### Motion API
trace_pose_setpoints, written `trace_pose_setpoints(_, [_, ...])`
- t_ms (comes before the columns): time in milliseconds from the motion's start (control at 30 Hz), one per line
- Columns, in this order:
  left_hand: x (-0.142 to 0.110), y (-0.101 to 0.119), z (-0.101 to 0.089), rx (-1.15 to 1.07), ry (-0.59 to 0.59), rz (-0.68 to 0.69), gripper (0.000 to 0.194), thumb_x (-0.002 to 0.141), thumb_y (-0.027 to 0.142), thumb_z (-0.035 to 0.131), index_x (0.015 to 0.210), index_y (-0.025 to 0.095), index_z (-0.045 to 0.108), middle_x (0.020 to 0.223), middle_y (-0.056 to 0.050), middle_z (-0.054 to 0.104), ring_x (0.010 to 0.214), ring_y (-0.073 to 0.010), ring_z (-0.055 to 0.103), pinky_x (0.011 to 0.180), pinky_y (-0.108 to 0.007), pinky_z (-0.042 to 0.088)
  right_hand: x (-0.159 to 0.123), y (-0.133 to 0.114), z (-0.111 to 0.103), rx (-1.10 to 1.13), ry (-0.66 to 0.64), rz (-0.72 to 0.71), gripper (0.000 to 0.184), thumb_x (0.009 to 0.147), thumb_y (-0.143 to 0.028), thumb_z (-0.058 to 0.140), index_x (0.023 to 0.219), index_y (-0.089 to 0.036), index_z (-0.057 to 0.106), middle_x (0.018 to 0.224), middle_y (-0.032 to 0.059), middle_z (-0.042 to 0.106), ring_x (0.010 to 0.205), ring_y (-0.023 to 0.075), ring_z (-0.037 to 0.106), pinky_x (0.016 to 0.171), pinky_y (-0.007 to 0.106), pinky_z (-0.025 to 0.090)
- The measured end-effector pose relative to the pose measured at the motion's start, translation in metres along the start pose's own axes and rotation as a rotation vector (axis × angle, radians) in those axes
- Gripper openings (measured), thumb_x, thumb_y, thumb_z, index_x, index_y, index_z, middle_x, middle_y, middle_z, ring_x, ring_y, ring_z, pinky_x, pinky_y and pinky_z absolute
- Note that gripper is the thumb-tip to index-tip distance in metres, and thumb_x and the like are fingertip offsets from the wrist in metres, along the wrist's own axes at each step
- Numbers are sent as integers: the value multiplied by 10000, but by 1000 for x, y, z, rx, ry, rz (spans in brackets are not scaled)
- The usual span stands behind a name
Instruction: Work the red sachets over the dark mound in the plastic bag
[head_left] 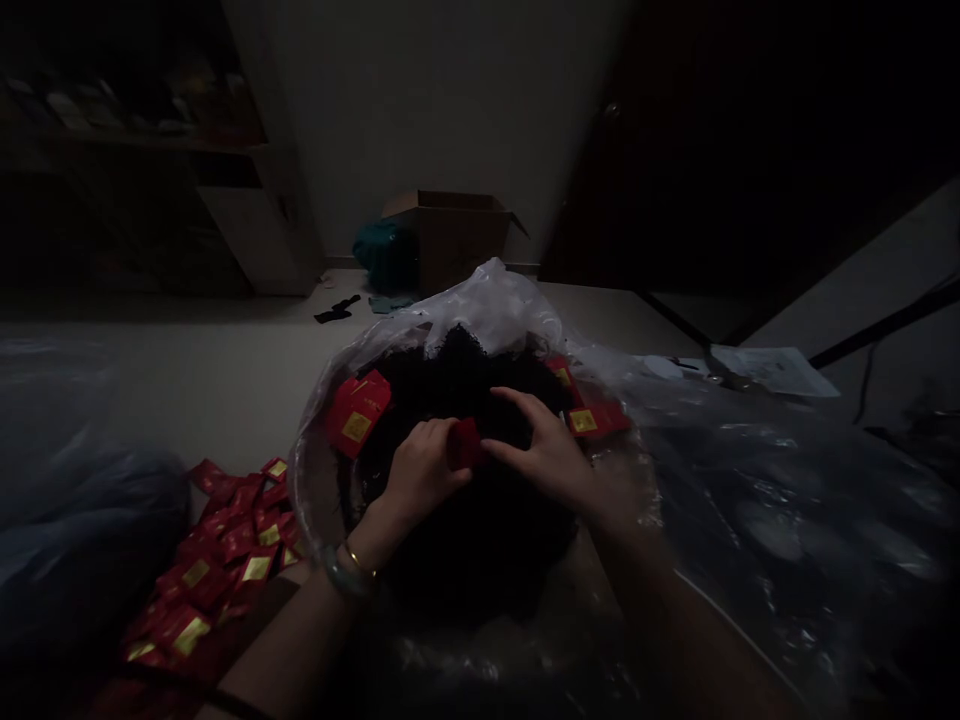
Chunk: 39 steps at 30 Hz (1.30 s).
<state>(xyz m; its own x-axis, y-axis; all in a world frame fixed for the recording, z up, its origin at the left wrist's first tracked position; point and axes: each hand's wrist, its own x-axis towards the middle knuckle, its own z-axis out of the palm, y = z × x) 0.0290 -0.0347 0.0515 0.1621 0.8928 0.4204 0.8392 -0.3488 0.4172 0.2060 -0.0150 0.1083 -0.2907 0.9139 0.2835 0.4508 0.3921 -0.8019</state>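
tub: one, round, lined with clear plastic (pixel 300 480); everything else is placed from it.
dark heap: one loose, dark mass (pixel 465 540) inside the tub.
small red packet: one (pixel 465 443), above the middle of the tub.
left hand: curled closed (pixel 421 462), pinching the small red packet between thumb and fingers.
right hand: half open (pixel 555 465), thumb and forefinger spread beside the packet; whether the thumb touches it, i cannot tell.
risk: the packet could slip into the tub if the left pinch loosens; its dark contents could spill if the packet tips, and dim light would hide that.
packets at tub's edge: at least one on the left (pixel 357 415), at least two on the right (pixel 600 420); overlap blurs the count.
packet pile: left of the tub (pixel 196 573), too many to count.
carton: one (pixel 461 240), beyond the tub.
bangles: two, on the left wrist, one gold (pixel 360 562).
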Motion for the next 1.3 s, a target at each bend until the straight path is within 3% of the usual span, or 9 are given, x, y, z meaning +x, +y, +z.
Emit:
trace_pose_setpoints(200, [0,-3,1,-36,39,-12,460,611,139,714,1042,182,558,962,-74,661,866,-243,620,762,-367,514,-7,2,3,163,-85,-14,526,828,-220,507,1346,-260,428,1323,93,487,1199,213,528,1007,396,450])
trace_pose_setpoints(400, [0,-2,4,-40,59,-1,461,611,159,716,1042,185,555,965,-70,656,865,-240,611,767,-365,508,-2,5,7,43,10,-35,360,750,-138,540,1078,-249,640,1049,59,598,940,189,629,791,332,566])
trace_pose_setpoints(533, [1,-1,8,-42,110,25,462,612,151,713,1041,183,546,978,-69,657,880,-239,602,784,-363,503,-1,5,12,-33,70,-51,319,749,-131,556,1034,-230,659,968,39,691,880,191,655,855,364,530])
trace_pose_setpoints(667, [5,0,12,-30,198,16,414,643,185,712,1021,173,544,943,-77,655,848,-242,594,766,-375,497,0,3,9,16,-1,-32,398,794,-157,520,1177,-235,594,996,31,720,945,195,655,887,371,504])
trace_pose_setpoints(833, [10,0,18,-63,316,-54,446,636,238,739,1020,184,519,926,-65,628,851,-240,580,762,-371,492,-2,0,2,-113,45,-54,433,810,-199,535,1240,-245,554,999,64,696,954,219,608,853,399,503])
trace_pose_setpoints(933, [9,0,23,-108,346,-71,458,626,258,751,1001,188,499,903,-56,603,838,-231,575,750,-364,491,-5,1,8,-212,-31,-98,446,758,-279,647,1201,-244,601,1024,86,634,957,230,581,888,410,491])
trace_pose_setpoints(1033, [6,4,28,-161,353,-68,459,636,240,742,1011,192,482,907,-54,581,833,-221,576,746,-360,499,-6,7,19,-231,-48,-86,437,753,-261,660,1187,-237,614,1068,101,592,994,238,568,909,414,480])
trace_pose_setpoints(1133, [2,9,28,-198,335,-56,509,638,224,745,1069,191,475,958,-72,577,883,-223,577,778,-362,509,-3,15,23,-240,-1,-53,284,789,-179,583,1054,-223,675,1021,98,601,952,223,581,891,397,480])
trace_pose_setpoints(1300, [3,6,12,-240,113,-52,675,576,287,808,1164,190,490,1018,-86,636,955,-260,584,843,-411,488,5,21,10,-218,167,-51,231,803,-153,508,914,-230,695,940,80,629,939,227,581,875,400,467])
